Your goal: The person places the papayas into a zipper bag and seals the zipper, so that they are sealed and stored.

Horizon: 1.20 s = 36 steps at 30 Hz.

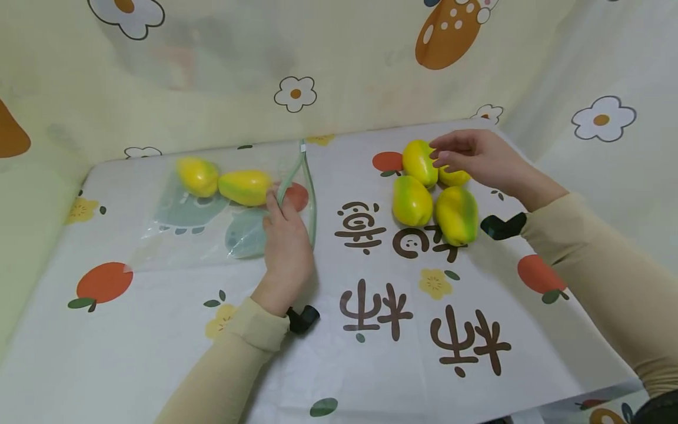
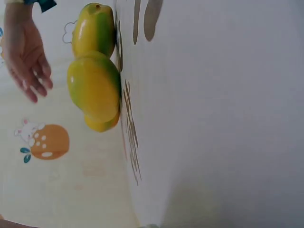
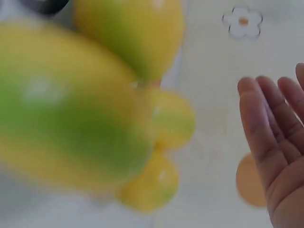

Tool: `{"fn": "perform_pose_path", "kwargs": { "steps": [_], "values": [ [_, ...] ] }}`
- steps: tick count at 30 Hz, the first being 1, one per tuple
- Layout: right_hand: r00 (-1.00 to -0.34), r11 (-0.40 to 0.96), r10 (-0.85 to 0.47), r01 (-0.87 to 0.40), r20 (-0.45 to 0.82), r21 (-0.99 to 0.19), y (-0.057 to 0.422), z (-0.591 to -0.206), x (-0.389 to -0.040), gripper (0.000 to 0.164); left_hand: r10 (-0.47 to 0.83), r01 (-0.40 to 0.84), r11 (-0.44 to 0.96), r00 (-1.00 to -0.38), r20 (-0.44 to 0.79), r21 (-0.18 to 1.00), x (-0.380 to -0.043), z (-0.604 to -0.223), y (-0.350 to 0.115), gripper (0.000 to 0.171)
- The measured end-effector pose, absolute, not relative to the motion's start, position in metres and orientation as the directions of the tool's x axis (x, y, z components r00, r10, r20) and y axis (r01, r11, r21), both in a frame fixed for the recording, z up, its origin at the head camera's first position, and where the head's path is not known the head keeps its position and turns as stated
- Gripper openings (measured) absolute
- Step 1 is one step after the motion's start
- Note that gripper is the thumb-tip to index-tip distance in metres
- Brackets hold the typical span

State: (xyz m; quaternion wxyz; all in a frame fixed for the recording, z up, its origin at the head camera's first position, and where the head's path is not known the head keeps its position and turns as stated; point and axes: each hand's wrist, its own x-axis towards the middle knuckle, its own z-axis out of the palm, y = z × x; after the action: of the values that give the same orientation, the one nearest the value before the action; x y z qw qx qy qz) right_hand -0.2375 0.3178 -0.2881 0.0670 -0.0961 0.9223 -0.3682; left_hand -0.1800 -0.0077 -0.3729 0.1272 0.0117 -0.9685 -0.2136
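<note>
A clear zip bag (image 1: 175, 250) with a green zip edge and printed shapes lies flat on the left of the table. Inside it are two yellow-green mangoes (image 1: 246, 187) (image 1: 198, 176), end to end. At the bag's mouth, my left hand (image 1: 290, 247) pinches the upper zip edge, holding it apart from the lower one. My right hand (image 1: 479, 158) hovers over a cluster of several mangoes (image 1: 412, 201), fingers extended and nothing in them. Its fingertips overlap the rear mangoes in the head view. The right wrist view shows that hand (image 3: 280, 137) beside a large blurred mango (image 3: 61, 109).
A white tablecloth (image 1: 392, 377) printed with fruit, flowers and brown characters covers the table. Behind it hangs a pale yellow patterned curtain (image 1: 222, 88), with another patterned sheet (image 1: 609, 176) at the right. Each wrist wears a black camera mount (image 1: 303, 320).
</note>
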Motion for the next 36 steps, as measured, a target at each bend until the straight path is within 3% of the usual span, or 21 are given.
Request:
{"fn": "perform_pose_path", "kwargs": {
  "steps": [5, 11, 26, 32, 36],
  "values": [
    [-0.987, 0.802, -0.149, -0.081, -0.067, -0.592, 0.341, -0.296, -0.228, 0.050, -0.078, 0.015, 0.903, -0.977, 0.199, 0.429, -0.179, -0.369, -0.013, 0.068],
    [-0.978, 0.887, -0.187, -0.128, -0.092, -0.444, 0.345, -0.308, -0.224, 0.051, -0.067, 0.029, 0.900, -0.977, 0.205, 0.434, -0.177, -0.369, -0.014, 0.068],
    [-0.931, 0.971, -0.162, -0.091, -0.326, -0.222, 0.332, -0.316, -0.236, 0.068, -0.055, 0.052, 0.905, -0.970, 0.236, 0.423, -0.177, -0.371, -0.009, 0.068],
    [-0.912, 0.972, -0.186, -0.117, -0.366, -0.202, 0.331, -0.316, -0.240, 0.069, -0.050, 0.041, 0.907, -0.978, 0.203, 0.419, -0.177, -0.370, -0.010, 0.072],
    [-0.890, 0.955, -0.213, -0.102, -0.404, -0.278, 0.340, -0.315, -0.240, 0.072, -0.044, 0.048, 0.906, -0.978, 0.205, 0.420, -0.177, -0.370, -0.011, 0.072]
  ]
}}
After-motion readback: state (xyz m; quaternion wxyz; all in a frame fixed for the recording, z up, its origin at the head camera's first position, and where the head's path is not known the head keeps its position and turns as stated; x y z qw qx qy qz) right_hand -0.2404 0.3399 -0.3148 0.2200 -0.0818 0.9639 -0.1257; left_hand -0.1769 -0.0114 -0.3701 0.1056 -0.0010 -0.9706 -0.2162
